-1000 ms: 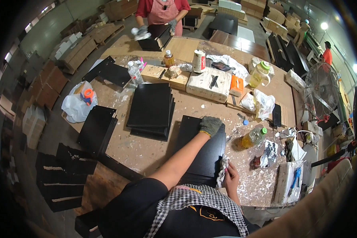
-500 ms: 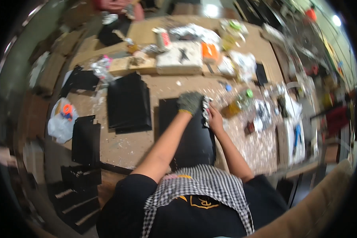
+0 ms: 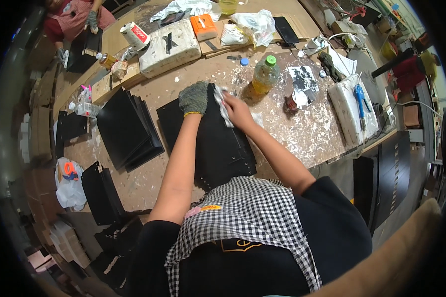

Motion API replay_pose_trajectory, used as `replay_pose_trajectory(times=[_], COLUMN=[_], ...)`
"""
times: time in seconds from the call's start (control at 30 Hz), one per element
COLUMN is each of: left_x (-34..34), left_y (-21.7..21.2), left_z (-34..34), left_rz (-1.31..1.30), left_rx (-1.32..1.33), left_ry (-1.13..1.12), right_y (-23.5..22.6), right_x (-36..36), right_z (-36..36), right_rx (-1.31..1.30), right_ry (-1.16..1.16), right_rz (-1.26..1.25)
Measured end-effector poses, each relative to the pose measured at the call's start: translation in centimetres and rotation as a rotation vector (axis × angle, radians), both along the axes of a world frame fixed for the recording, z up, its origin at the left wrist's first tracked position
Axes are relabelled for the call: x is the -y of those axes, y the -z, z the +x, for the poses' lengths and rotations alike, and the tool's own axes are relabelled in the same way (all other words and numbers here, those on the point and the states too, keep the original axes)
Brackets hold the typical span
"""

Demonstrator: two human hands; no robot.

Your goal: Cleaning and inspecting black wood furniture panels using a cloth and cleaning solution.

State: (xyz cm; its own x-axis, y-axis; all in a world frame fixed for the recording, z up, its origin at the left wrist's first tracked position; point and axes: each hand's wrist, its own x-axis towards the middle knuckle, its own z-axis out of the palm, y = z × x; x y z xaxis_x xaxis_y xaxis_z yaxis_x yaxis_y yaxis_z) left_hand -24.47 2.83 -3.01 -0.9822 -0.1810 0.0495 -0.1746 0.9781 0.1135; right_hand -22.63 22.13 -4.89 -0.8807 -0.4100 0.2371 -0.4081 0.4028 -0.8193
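A flat black board (image 3: pixel 213 153) lies in front of me on the work table, its near edge against my checked apron. Small holes show near its lower right corner. My left hand (image 3: pixel 193 99), in a grey knitted glove, rests flat on the board's far part. My bare right hand (image 3: pixel 237 112) is closed on a crumpled white rag (image 3: pixel 223 105), pressed along the board's far right edge. A stack of similar black boards (image 3: pixel 124 128) lies to the left of my left hand. Right of the rag stands a clear bottle (image 3: pixel 266 76) of yellow liquid with a green cap.
A paint-spotted white block (image 3: pixel 171 47) and an orange box (image 3: pixel 203 26) stand at the back. At right, a blue tool (image 3: pixel 361 101) lies on another wrapped white block (image 3: pixel 349 116). A plastic bag (image 3: pixel 70 190) sits at left. A co-worker's gloved hand (image 3: pixel 91 21) shows far left.
My view has turned and come closer to the table. The board now looks matte with holes visible. My left hand still rests on it, and my right hand still holds the rag at its edge.
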Motion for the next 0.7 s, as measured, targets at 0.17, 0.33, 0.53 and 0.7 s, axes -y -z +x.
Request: replay_pose_trajectory(times=[0.17, 0.33, 0.53, 0.7], left_x=[-0.6, 0.6, 0.7, -1.1], left_y=[0.0, 0.1, 0.9, 0.8], left_z=[-0.4, 0.3, 0.1, 1.5], left_rz=[0.024, 0.042, 0.029, -0.098], left_rx=[0.065, 0.036, 0.052, -0.022], left_ry=[0.028, -0.050, 0.046, 0.062], right_y=[2.3, 0.0, -4.0, -0.7], right_x=[1.0, -7.9, -14.5, -8.1], right_z=[-3.6, 9.0, 14.1, 11.8], right_rx=[-0.039, 0.048, 0.306, 0.112], right_ry=[-0.029, -0.127, -0.014, 0.021], right_rz=[-0.027, 0.074, 0.007, 0.053])
